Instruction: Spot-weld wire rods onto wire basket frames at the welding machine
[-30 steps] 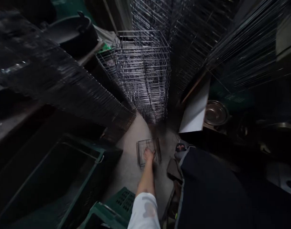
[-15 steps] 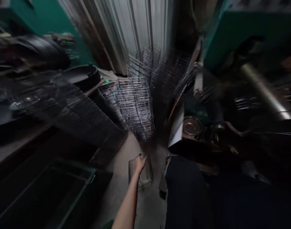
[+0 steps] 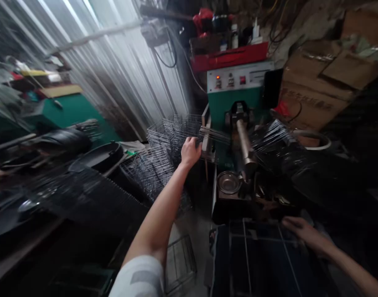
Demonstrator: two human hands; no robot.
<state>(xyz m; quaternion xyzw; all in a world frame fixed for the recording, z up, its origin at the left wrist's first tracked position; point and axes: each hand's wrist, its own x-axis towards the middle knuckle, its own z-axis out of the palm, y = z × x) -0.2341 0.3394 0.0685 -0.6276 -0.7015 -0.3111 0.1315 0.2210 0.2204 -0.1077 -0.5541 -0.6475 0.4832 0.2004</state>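
Note:
My left hand [image 3: 190, 152] is stretched forward, its fingers curled at the near ends of a bundle of thin metal rods [image 3: 215, 134]. Those rods lie across a wooden ledge beside a green machine [image 3: 218, 109]. Low on the right, my right hand [image 3: 303, 233] is closed at the edge of a wire frame [image 3: 247, 251] lying over my dark-clothed lap. Shadow partly hides its fingertips. Below my left forearm, another wire frame [image 3: 181, 260] rests on the floor. Stacked wire racks [image 3: 159, 152] stand just left of my left hand.
A metal bowl [image 3: 229, 182] sits in a box under the machine's shaft [image 3: 246, 144]. Cardboard boxes [image 3: 315, 90] and a dark plastic-wrapped bundle [image 3: 275, 140] are on the right. A black round tub [image 3: 98, 156] stands left of the racks. Corrugated metal sheeting [image 3: 124, 70] forms the back.
My left hand has left the wire frame on the floor and moved up to the rods. My view has tilted up and right. My right hand and the frame over my lap now show.

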